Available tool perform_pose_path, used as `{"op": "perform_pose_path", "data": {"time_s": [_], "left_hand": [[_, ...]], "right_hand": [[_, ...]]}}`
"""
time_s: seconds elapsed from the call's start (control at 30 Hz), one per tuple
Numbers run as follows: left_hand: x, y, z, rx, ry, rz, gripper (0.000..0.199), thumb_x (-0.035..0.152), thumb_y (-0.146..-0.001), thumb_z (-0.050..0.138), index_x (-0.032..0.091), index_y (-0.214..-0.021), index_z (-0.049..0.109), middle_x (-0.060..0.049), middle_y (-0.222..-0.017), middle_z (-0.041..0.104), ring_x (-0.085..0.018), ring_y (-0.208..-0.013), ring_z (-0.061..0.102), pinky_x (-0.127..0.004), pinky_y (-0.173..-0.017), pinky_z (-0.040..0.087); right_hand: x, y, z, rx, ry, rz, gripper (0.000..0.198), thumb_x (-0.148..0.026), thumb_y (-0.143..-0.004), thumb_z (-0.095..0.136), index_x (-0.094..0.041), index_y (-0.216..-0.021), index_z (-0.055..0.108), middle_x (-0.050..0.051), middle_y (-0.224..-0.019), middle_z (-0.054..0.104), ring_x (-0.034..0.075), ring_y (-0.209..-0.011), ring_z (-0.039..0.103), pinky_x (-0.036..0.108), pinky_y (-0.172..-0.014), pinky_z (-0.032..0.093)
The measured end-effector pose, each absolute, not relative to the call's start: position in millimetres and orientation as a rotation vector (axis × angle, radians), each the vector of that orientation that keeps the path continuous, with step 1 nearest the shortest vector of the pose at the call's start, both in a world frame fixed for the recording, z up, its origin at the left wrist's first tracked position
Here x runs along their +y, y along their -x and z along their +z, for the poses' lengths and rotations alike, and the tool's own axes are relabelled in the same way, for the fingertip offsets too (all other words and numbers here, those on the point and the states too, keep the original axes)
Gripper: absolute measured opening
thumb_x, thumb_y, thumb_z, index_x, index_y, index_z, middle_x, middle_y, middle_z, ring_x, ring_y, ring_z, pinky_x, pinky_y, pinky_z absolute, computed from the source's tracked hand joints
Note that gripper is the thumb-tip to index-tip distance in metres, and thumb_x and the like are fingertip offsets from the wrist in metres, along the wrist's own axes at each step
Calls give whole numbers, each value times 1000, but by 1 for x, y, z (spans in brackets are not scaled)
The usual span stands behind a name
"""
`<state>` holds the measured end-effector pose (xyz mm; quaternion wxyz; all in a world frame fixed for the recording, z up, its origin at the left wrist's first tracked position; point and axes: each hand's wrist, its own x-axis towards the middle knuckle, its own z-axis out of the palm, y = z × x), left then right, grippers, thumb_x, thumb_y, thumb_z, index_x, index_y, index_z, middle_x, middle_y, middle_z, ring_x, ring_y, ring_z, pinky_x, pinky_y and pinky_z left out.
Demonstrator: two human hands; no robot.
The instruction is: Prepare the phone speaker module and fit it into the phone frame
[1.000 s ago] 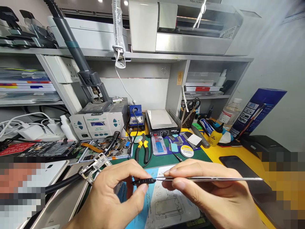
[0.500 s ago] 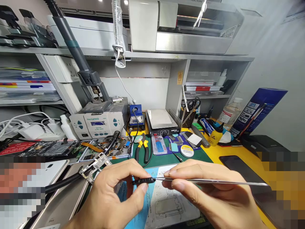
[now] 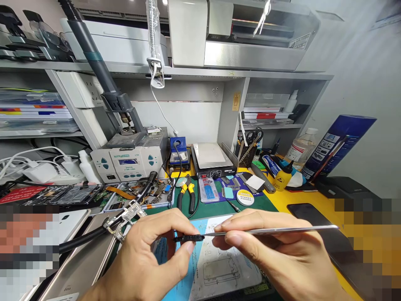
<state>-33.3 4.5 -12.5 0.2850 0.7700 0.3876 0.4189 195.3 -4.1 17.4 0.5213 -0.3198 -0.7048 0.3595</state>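
Note:
My left hand (image 3: 156, 246) pinches a small black part (image 3: 188, 238) between thumb and index finger; its exact kind is too small to make out. Between the thumb and fingers of my right hand (image 3: 266, 246) lies a pair of thin metal tweezers (image 3: 288, 229), almost level. Their fine tip meets or nearly meets the right end of the black part. Below both hands is a work sheet (image 3: 225, 271) with a blue left side and a printed phone outline. Left of my left hand, a small circuit board (image 3: 125, 219) rests against a black cable.
Yellow-handled pliers (image 3: 186, 194) lie on the green mat, near a tray of phone parts (image 3: 163, 194). A hot plate (image 3: 213, 161) and a rework station (image 3: 131, 159) stand behind. To the right are a yellow bottle (image 3: 283, 177) and a dark phone (image 3: 316, 225).
The rear end of the tweezers has risen and swung slightly leftward as my right hand tilts. Their tip stays at the black part's right end. My left hand has hardly moved.

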Motion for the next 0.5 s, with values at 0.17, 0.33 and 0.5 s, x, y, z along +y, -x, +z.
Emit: {"op": "perform_pose_path", "data": {"time_s": [0.17, 0.33, 0.5], "left_hand": [[4, 30, -12, 1052, -2127, 1158, 18, 11, -85, 61, 26, -90, 69, 2, -77, 71, -15, -72, 69, -24, -64, 53], [4, 28, -12, 993, -2226, 1250, 21, 8, -87, 61, 26, -95, 66, 4, -80, 71, -12, -71, 68, -22, -67, 53], [5, 29, -15, 991, -2299, 1303, 24, 5, -86, 62, 26, -97, 65, 5, -79, 69, -10, -70, 67, -21, -68, 54]], "right_hand": [[-4, -192, 19, -1713, 742, 789, 18, -7, -87, 74, -21, -93, 83, 2, -85, 83, 16, -76, 78, 20, -71, 64], [-4, -190, 19, -1801, 622, 553, 25, 5, -81, 72, -13, -94, 82, 7, -87, 83, 17, -79, 79, 18, -77, 64], [-5, -189, 14, -1847, 566, 411, 36, 10, -77, 70, -14, -103, 78, 7, -90, 83, 18, -82, 80, 19, -81, 64]]}}
